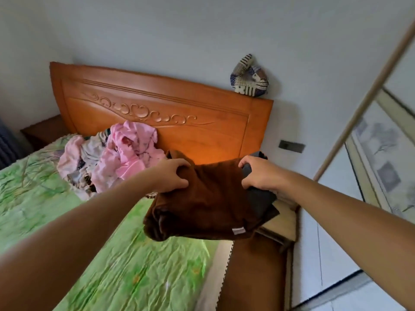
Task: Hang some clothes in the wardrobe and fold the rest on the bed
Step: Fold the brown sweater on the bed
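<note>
A brown fleece garment (pixel 208 205) with a small white tag hangs in the air above the bed's right edge. My left hand (pixel 174 176) grips its upper left part. At its upper right, my right hand (pixel 260 173) grips it along with a dark grey piece of cloth (pixel 258 198) that lies against the brown one. The bed (pixel 125 261) has a wrinkled green cover. A loose pile of pink and pale clothes (pixel 112 158) lies near the headboard, to the left of my hands. The wardrobe's sliding door (pixel 379 167) stands at the right.
An orange carved wooden headboard (pixel 157 108) stands against the wall, with a patchwork knitted bag (pixel 249 79) on its right top corner. A brown bed frame edge (pixel 256 277) and a narrow strip of pale floor (pixel 314 261) separate the bed from the wardrobe. A dark nightstand (pixel 45 131) stands far left.
</note>
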